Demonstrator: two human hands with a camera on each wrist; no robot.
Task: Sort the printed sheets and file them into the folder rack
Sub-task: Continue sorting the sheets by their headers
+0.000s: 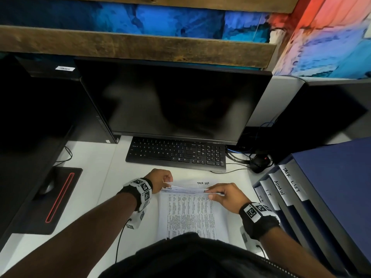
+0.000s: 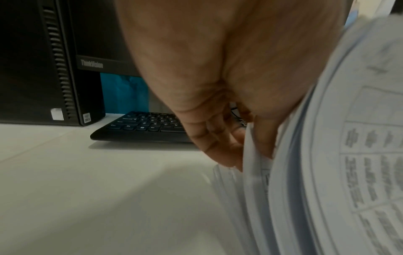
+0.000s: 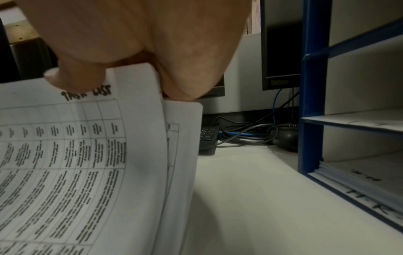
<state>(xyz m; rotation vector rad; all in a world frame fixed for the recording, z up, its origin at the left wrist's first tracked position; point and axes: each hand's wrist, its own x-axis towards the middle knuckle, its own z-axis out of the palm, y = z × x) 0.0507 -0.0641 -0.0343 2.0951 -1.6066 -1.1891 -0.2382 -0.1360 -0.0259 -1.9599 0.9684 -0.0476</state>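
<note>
Printed sheets (image 1: pixel 192 213) lie before the keyboard (image 1: pixel 176 153); folder rack (image 1: pixel 313 197) right; monitor (image 1: pixel 172 101) behind.

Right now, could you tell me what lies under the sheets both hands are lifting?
Under the lifted sheets lies another printed sheet, handwritten TASK LIST, flat on the white desk. The left hand and right hand pinch the far edge. The rest underneath is covered.

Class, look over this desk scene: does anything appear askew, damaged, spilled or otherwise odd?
Nothing looks damaged or spilled. The only untidy thing is the stack of printed sheets: its far edges are lifted and fanned unevenly between the left hand and right hand, which pinch them. The folder rack stands orderly.
</note>
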